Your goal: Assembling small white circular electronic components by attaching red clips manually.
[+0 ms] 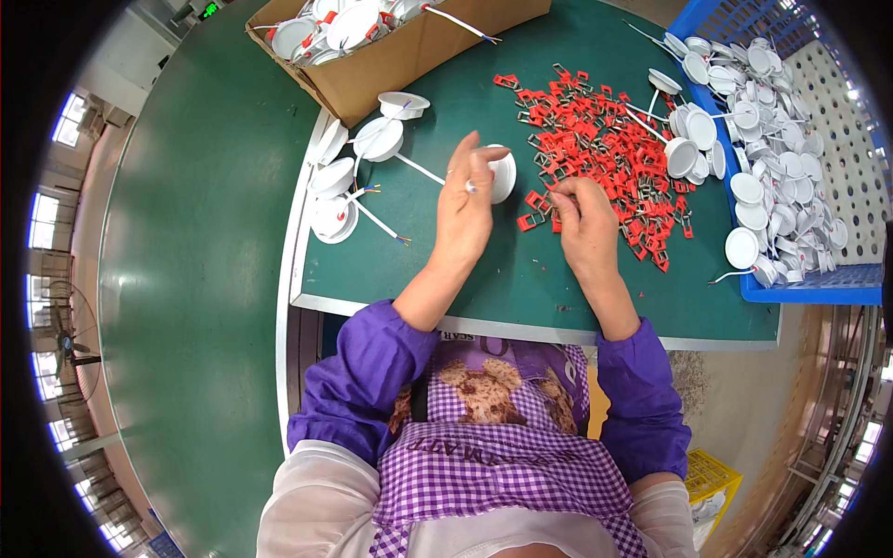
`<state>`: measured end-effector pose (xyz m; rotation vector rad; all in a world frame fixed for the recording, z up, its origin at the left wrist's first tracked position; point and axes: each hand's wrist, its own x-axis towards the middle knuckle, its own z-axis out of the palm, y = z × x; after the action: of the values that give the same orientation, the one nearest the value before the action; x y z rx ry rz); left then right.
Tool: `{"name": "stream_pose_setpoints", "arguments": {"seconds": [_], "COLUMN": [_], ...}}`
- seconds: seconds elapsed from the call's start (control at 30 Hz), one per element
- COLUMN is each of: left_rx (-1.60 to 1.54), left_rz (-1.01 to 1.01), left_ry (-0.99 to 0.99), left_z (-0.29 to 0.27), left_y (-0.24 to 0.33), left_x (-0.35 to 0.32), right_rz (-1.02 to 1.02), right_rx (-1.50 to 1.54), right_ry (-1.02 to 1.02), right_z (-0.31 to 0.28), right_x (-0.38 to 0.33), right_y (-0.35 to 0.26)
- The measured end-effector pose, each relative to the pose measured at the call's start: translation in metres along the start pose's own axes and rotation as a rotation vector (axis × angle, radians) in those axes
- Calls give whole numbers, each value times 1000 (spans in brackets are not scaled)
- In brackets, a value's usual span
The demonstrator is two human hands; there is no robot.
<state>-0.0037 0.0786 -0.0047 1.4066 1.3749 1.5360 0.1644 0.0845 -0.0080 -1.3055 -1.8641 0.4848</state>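
My left hand (465, 209) is raised over the green table, fingers bent around a white round lamp (503, 177) that shows partly behind them. A small pale piece glints between its fingers, too small to name. My right hand (588, 228) is at the near left edge of a heap of red clips (605, 139) with metal springs. Its thumb and forefinger are pinched together; whatever they hold is hidden. A few loose red clips (532, 221) lie just left of it. Left of my left hand rests a group of white round lamps (379, 139) with white cables.
A cardboard box (400, 70) full of lamps stands at the far left. On the right, a blue crate (809, 290) holds many white lamps. More lamps (696, 130) lie between heap and crate. A yellow basket (712, 479) is below the table's right side.
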Motion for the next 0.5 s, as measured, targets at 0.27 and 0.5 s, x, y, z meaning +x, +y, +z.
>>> {"name": "stream_pose_setpoints", "arguments": {"seconds": [0.27,0.5], "left_rx": [227,643], "left_rz": [82,338], "left_ry": [-309,-330], "left_z": [-13,-12], "left_y": [-11,-22], "left_x": [-28,-17], "right_rz": [102,-79], "right_rx": [72,-242], "right_ry": [118,-41], "right_z": [8,9], "right_x": [-32,-25], "right_y": [2,-5]}}
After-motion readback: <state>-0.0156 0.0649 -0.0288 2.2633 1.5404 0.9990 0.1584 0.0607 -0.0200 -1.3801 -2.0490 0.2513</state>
